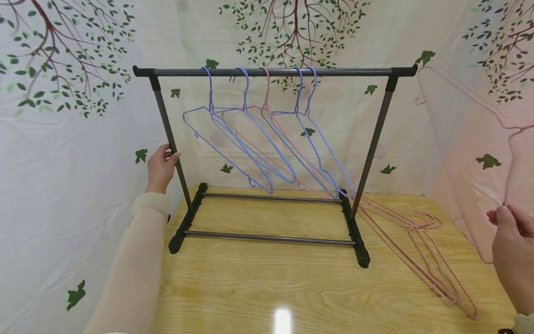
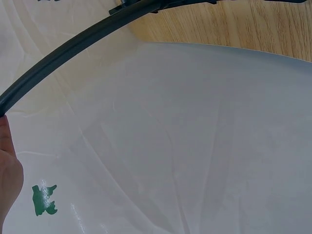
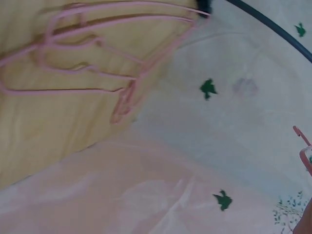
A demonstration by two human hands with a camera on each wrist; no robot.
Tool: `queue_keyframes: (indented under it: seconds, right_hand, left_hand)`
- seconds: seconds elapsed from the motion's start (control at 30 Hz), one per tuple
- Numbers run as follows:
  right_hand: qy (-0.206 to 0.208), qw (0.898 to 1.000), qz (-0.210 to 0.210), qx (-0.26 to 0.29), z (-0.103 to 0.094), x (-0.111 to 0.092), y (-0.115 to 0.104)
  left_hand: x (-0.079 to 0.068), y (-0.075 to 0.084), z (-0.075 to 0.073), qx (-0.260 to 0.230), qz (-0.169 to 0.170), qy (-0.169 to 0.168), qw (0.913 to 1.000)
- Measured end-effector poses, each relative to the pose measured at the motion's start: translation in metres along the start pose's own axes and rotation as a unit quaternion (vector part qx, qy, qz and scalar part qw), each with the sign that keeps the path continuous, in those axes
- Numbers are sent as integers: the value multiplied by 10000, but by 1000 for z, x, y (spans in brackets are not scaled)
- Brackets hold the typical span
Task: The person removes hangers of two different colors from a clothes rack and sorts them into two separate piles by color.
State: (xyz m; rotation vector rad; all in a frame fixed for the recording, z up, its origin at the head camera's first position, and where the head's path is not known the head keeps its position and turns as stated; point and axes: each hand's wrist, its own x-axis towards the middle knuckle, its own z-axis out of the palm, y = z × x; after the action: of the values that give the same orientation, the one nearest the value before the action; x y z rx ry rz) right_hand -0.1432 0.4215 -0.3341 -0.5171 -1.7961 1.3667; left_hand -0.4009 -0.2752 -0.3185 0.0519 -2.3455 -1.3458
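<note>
My left hand [image 1: 160, 168] grips the left post [image 1: 164, 116] of a dark metal clothes rack, thumb in front. In the left wrist view, that hand [image 2: 9, 180] shows only at the left edge, against the post [image 2: 73, 51]. At the far right, my right hand [image 1: 515, 250] pinches the hook of a pink clothes hanger [image 1: 510, 174], lifted above the table. Only a sliver of that hand [image 3: 304, 222] appears in the right wrist view. Several blue hangers [image 1: 246, 88] and one pink hanger [image 1: 268, 88] hang from the top rail [image 1: 346, 73].
More pink hangers [image 1: 425, 227] lie piled on the wooden table [image 1: 233, 283], right of the rack. Two low crossbars [image 1: 271, 238] join the rack's black feet [image 1: 362, 255]. Pale sheeting [image 1: 104, 153] with printed leaves and branches surrounds the table's back and sides.
</note>
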Motion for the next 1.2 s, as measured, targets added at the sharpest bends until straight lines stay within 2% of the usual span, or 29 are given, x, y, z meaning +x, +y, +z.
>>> queue_keyframes:
  seconds: [0.07, 0.2, 0.37, 0.5, 0.67, 0.73, 0.83, 1.07, 1.2]
  right_hand:
    - [-84, 9998, -157, 24, -3, -1, 11]
    - [-354, 9973, -558, -329, -7, -6, 32]
    - [-554, 9878, -1147, -900, -5, -16, 58]
    - [-1165, 9751, -1483, -1170, -7, -21, 73]
    - [-1856, 9472, -2162, -1469, -8, -27, 90]
    - [-2021, 9421, -2154, -1588, -7, -30, 94]
    - [-2269, 9380, -1917, -1786, -7, -33, 97]
    - [-2670, 9336, -686, -2291, -14, -28, 109]
    - [-2707, 9248, -252, -2662, -18, -20, 121]
  left_hand:
    - [0, 1, 0, -3, -6, -3, 10000]
    - [-1, 1, 0, -21, -36, 6, 10000]
    - [-1, 0, -1, 45, 17, 11, 10000]
    - [-1, 1, -1, 64, 27, -8, 10000]
    - [0, 1, 0, -13, -57, -32, 10000]
    - [0, 1, 0, -51, -66, -42, 10000]
    - [1, 0, 0, -97, -40, -47, 9999]
    - [0, 0, 0, -70, 20, -4, 10000]
    - [-1, 1, 0, -65, 2, -36, 10000]
